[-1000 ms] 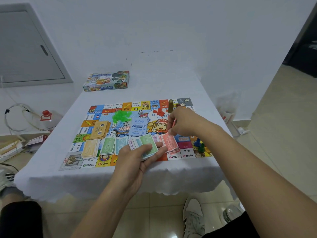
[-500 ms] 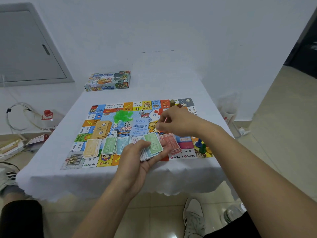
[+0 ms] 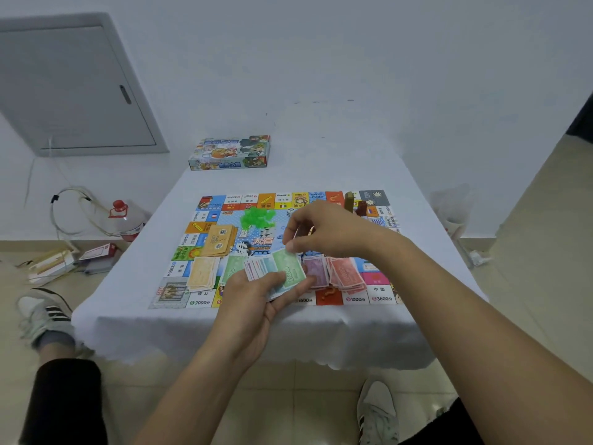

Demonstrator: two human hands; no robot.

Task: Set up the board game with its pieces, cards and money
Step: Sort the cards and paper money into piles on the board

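A colourful game board lies on the white-clothed table. My left hand holds a fanned stack of paper money over the board's near edge, a green note on top. My right hand is just above it, its fingertips pinching the far corner of the green note. Sorted money piles lie along the near side: yellow, green, purple and red. A tan card deck and a heap of green plastic pieces sit on the board's middle.
The game box stands at the table's far left. Brown and dark red pieces stand near the board's far right corner. On the floor to the left are a water jug, tubing and papers. My shoes show below the table.
My right hand has moved left from the red pile to the stack in my left hand and now pinches the top green note. The left hand stays in place.
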